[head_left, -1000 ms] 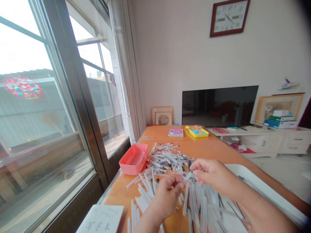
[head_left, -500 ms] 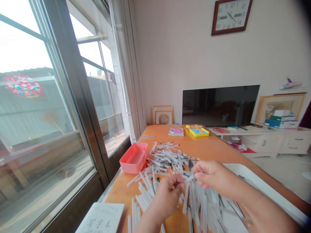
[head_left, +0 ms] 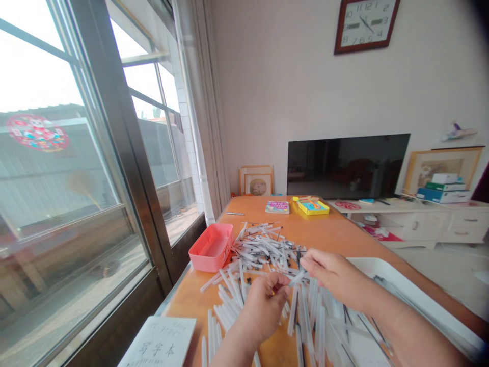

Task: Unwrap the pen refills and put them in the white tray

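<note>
Nearest the person, on the near side of the pink box (head_left: 206, 262), a notebook (head_left: 168, 331) lies at the left. The left hand (head_left: 267, 306) is to the right of the box and nearer the person, its thumb and fingers pinched on the near end of a translucent tube (head_left: 297, 279). The tube's long axis slants forward and rightward, away from the box's side, so its far end points at the fingers of the right hand (head_left: 326, 267). Those are bunched just beside that end; whether they grip it, or some slim part, cannot be told. The left hand is the nearer of the two to the box. A heap of pen parts (head_left: 267, 250) spreads over the tabletop (head_left: 328, 234) just right of the box; a book (head_left: 277, 207) lies beyond the box, to its right.
</note>
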Tool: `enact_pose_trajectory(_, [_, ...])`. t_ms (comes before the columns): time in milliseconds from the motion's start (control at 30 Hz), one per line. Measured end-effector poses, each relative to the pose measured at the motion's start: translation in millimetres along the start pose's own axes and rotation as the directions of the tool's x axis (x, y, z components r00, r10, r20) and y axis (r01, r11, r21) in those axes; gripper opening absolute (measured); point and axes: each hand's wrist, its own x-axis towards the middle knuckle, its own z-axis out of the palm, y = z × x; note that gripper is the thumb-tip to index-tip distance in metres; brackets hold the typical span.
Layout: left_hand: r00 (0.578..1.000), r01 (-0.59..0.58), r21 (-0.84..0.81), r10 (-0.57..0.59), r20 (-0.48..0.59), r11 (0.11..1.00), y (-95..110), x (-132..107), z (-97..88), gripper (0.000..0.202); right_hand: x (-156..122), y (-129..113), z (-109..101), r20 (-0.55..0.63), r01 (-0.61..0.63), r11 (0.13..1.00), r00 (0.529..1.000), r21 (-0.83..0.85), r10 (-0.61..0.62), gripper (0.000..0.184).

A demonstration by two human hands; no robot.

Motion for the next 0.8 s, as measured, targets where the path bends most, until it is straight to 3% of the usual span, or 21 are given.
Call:
enact_pose_trajectory(100, [1.000, 0.019, -0.011, -0.018, 0.011, 1.000, 2.3, -0.6, 0.4, 0.015, -0.4, -0.6, 0.8, 0.037, 0.014, 1.000, 0.999, 0.008, -0.014, 0.029])
enact_pose_trajectory(333, [1.000, 0.001, -0.060, -0.001, 0.007, 0.998, 6.1, -2.4, 2.2, 0.015, 2.2, 3.2, 10.0, -0.063, 0.013, 0.994, 0.998, -0.113, -0.021, 0.049])
enact_pose_trajectory(500, [1.000, 0.023, -0.035, -0.023, -0.006, 0.999, 11.2, -1.4, 0.1, 0.015, 1.8, -0.3, 7.5, -0.031, 0.064, 0.998, 0.997, 0.008, -0.064, 0.043])
enact_pose_trajectory(700, [1.000, 0.025, -0.027, -0.025, -0.002, 0.999, 11.4, -2.6, 2.5, 0.013, 2.6, 3.2, 11.4, -0.119, 0.057, 0.989, 0.990, -0.136, -0.073, 0.048])
enact_pose_trajectory(800, [1.000, 0.013, -0.067, -0.012, 0.012, 0.998, 7.7, -2.3, 2.2, 0.016, 1.5, -1.4, 11.4, -0.124, 0.059, 0.991, 0.990, -0.119, -0.074, 0.047])
